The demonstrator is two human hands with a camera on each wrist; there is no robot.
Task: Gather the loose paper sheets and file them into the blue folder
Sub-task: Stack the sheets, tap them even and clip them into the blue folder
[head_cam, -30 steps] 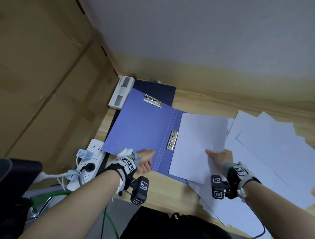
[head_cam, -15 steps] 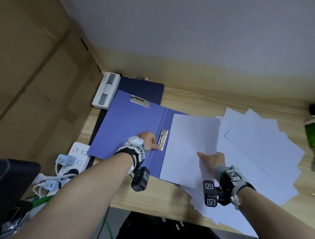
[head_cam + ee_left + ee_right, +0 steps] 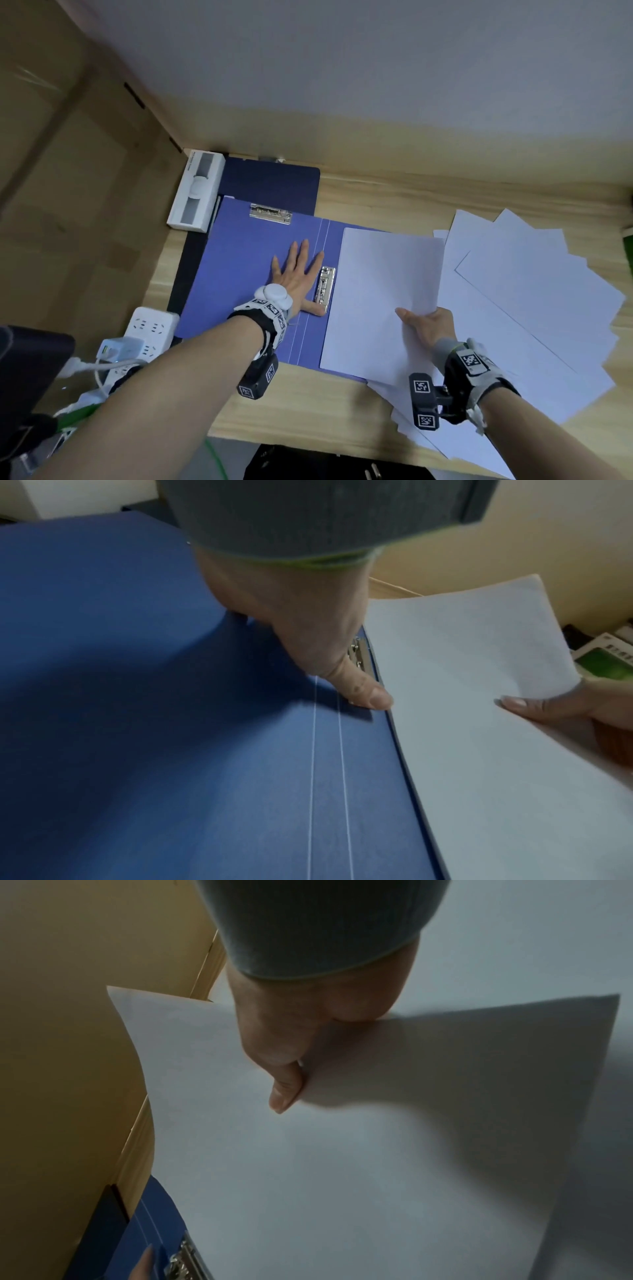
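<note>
Blue folder (image 3: pixel 246 274) lay open flat on the wooden worktop (image 3: pixel 308 407), partly over a darker blue folder (image 3: pixel 274 185) at the back. Left hand (image 3: pixel 297 277) pressed flat on the folder's left inner cover, fingers straight and spread, thumb tip beside the near end of the metal spine clip (image 3: pixel 324 289); grip held nothing. A second metal clip (image 3: pixel 270 213) sat at the top edge of the left cover. Right hand (image 3: pixel 426 325) pinched the held sheet (image 3: pixel 383 294) at its near right edge, thumb on top, other fingers underneath; the sheet was over the folder's right half, its left edge just beside the spine clip. Whether it lay flat or was slightly raised, could not tell. Loose paper sheets (image 3: pixel 534 308) were fanned out on the worktop right of the folder, overlapping. White box (image 3: pixel 197 190) left of the dark folder, power strip (image 3: pixel 150 329) at the worktop's left edge
</note>
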